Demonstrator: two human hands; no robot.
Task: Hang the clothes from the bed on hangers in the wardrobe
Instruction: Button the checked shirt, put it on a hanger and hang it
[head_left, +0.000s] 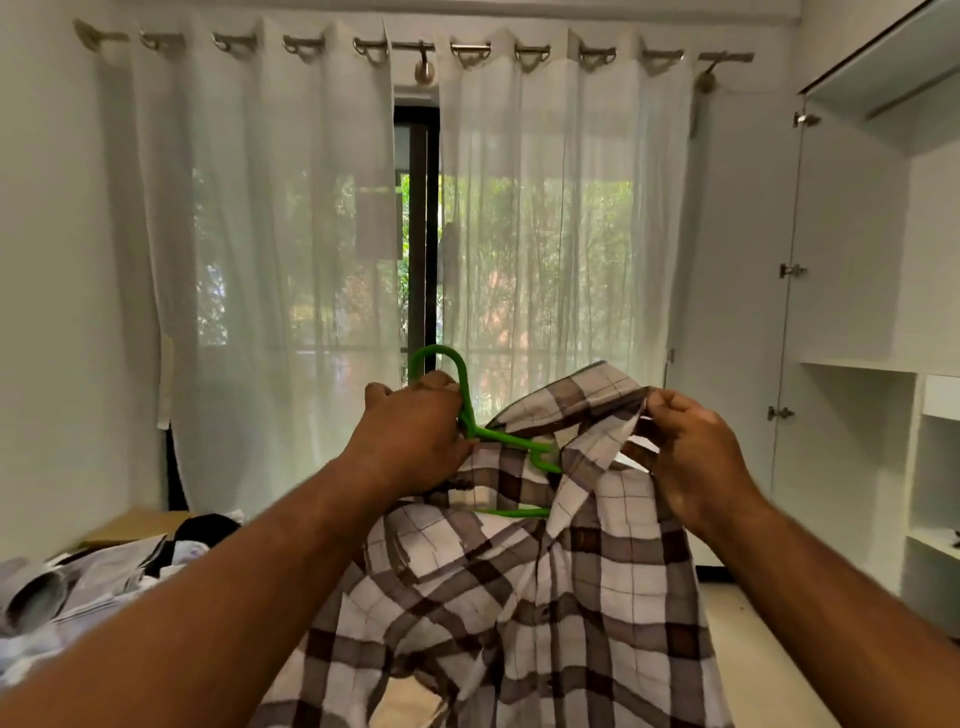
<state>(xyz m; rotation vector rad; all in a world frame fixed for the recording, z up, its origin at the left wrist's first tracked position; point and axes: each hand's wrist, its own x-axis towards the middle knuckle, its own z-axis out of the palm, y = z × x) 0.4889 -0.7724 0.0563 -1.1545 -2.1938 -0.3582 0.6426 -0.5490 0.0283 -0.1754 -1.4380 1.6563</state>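
A brown-and-white checked shirt (545, 587) hangs in front of me, partly over a green plastic hanger (506, 439). My left hand (415, 436) grips the hanger at the base of its hook, which sticks up above my fingers. My right hand (696, 447) pinches the shirt's collar edge at the right and holds it up. The hanger's right arm is hidden under the cloth. The open white wardrobe (878, 291) stands at the right.
More clothes (104, 577) lie heaped on the bed at the lower left, beside a cardboard box (135, 525). White sheer curtains (291, 270) cover the window straight ahead. The wardrobe's door (737, 291) stands open, with shelves (930, 540) lower right.
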